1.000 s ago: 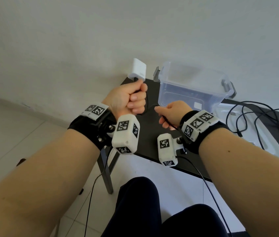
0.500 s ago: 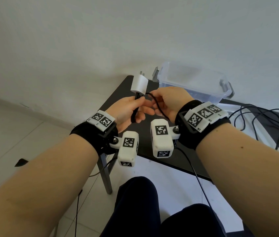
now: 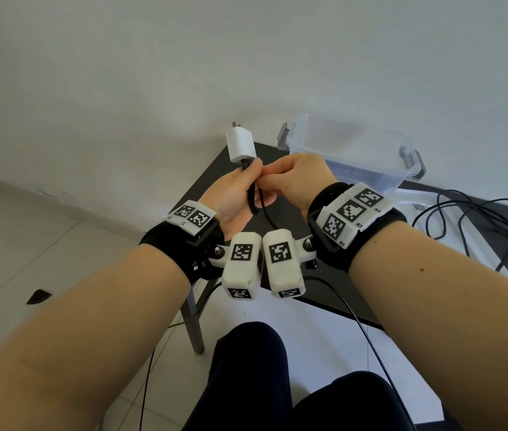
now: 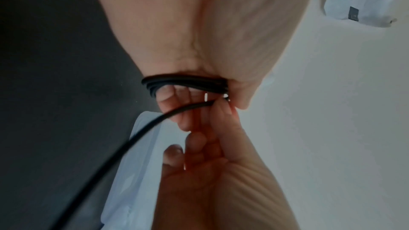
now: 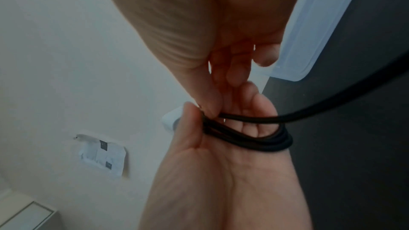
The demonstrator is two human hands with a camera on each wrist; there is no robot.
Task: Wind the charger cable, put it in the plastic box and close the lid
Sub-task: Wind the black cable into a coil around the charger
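The white charger plug (image 3: 242, 144) sticks up above my left hand (image 3: 243, 185), which holds several loops of the black charger cable (image 3: 251, 197) across its palm, thumb pressed on them. My right hand (image 3: 277, 178) meets it from the right and pinches the cable at the left thumb. In the left wrist view the cable loops (image 4: 186, 83) cross the palm and a loose strand (image 4: 124, 146) runs away down-left. The right wrist view has the loops (image 5: 247, 137) and the strand (image 5: 332, 104) leaving right. The clear plastic box (image 3: 352, 150) stands open behind my hands.
The box sits on a small dark table (image 3: 283, 213) against a white wall. A clear lid (image 3: 426, 200) lies right of the box, with other black cables (image 3: 479, 219) tangled over it. A thin black wire hangs from each wrist camera. My knees are below the table's front edge.
My right hand rose from near the table edge to the left hand, bringing the cable up to the left thumb. The left hand loosened from a fist and tilted the plug upright.
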